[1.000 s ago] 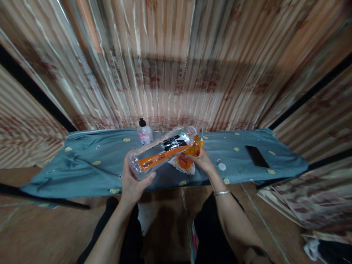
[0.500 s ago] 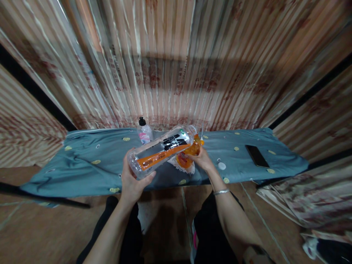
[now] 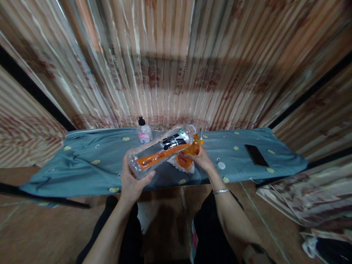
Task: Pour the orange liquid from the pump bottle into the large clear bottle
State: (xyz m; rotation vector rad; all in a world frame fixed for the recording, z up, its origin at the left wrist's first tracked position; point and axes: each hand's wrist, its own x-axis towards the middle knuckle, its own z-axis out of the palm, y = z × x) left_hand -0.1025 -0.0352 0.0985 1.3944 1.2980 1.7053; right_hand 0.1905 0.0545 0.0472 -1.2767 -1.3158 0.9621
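Note:
My left hand (image 3: 134,183) is closed around the lower end of a large clear plastic bottle (image 3: 154,152) with an orange and black label. That bottle is tilted, its neck pointing right. My right hand (image 3: 202,157) grips a smaller bottle of orange colour (image 3: 187,154), standing on a white cloth (image 3: 180,168). The clear bottle's mouth is at the top of the orange bottle; whether they touch I cannot tell. An orange pump top (image 3: 201,141) with a clear tube lies or stands just behind my right hand. A white round cap (image 3: 221,165) lies to the right.
A bottle with a black cap and pink label (image 3: 144,132) stands behind, to the left. A black phone (image 3: 256,155) lies at the right of the table with a blue-green cloth (image 3: 82,157). Curtains (image 3: 165,73) hang close behind, and dark poles (image 3: 38,91) flank the table.
Almost nothing differs. Both hands keep their hold and the clear bottle stays tilted over the orange one; the whole view has shifted very slightly.

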